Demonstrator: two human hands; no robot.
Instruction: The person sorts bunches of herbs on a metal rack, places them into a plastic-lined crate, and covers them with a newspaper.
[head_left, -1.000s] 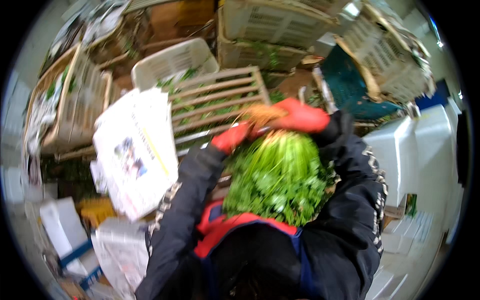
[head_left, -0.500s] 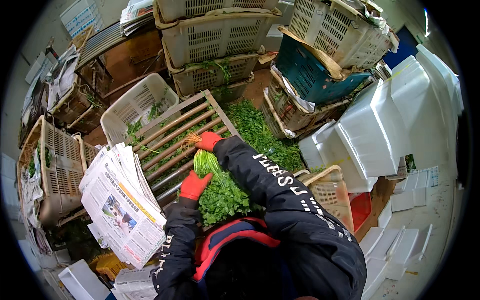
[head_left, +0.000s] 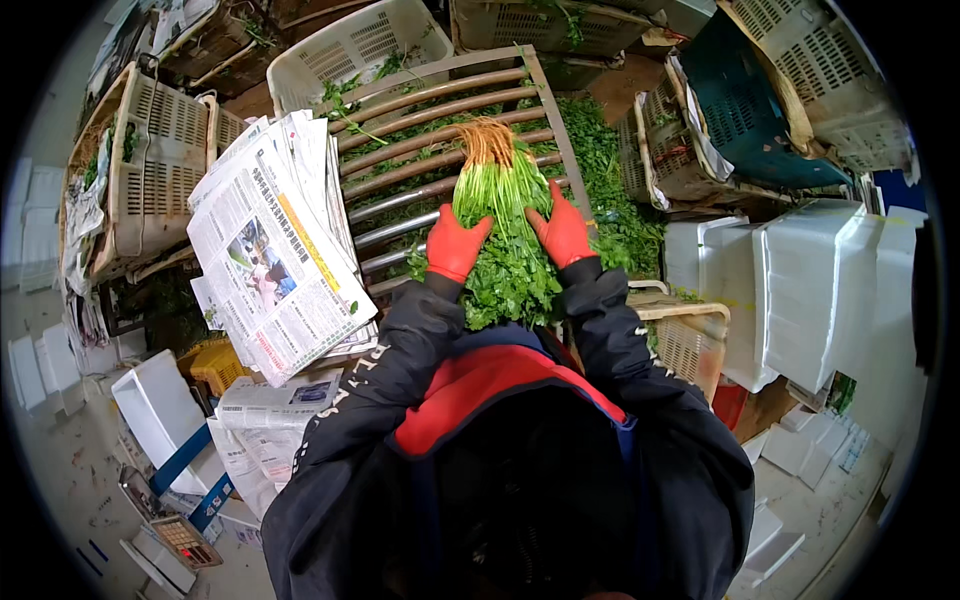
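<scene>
A bunch of coriander (head_left: 505,190) lies on a slatted metal rack (head_left: 420,130) before me. Its orange-brown roots point away from me, its pale green stems fan out, and its leaves reach toward my body. My left hand (head_left: 458,243), in a red glove, presses in on the left of the stems and leaves. From the right side my right hand (head_left: 563,232), gloved alike, cups the bunch with its thumb along the stems. The fingers of both hands are partly hidden by the greens. A stack of newspapers (head_left: 270,250) rests on the rack's left side.
Loose greens (head_left: 625,190) pile up right of and beneath the rack. A white crate (head_left: 350,50) stands behind it, a beige crate (head_left: 150,160) to the left. At right are a teal crate (head_left: 745,110), white foam boxes (head_left: 815,290) and a low beige basket (head_left: 690,345).
The view has tipped downward. My right hand has gone from the root end to the right side of the stems. The bunch now lies with its roots straight away from me, more spread out.
</scene>
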